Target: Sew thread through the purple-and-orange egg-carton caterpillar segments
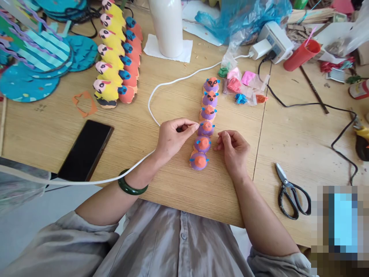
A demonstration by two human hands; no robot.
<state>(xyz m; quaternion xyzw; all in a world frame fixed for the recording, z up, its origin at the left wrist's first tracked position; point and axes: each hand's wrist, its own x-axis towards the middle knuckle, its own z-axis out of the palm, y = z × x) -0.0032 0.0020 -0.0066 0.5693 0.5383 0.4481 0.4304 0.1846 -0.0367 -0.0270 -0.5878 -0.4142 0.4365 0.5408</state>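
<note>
A row of several small clay figures stands on the table before me, with purple bodies, orange faces and blue ears. The farther ones carry black marks on their faces; the nearer ones have a plain orange lump. My left hand, with a dark green bangle on its wrist, pinches thumb and forefinger together at the left side of a middle figure. Whether anything sits in that pinch is too small to see. On the other side of the row, my right hand has its fingers curled against the thumb; what they hold, if anything, is hidden.
Bags of coloured clay lie beyond the row. Scissors rest at right, a phone at left. A white cable runs to a power strip. Yellow figures and a white cylinder stand farther back.
</note>
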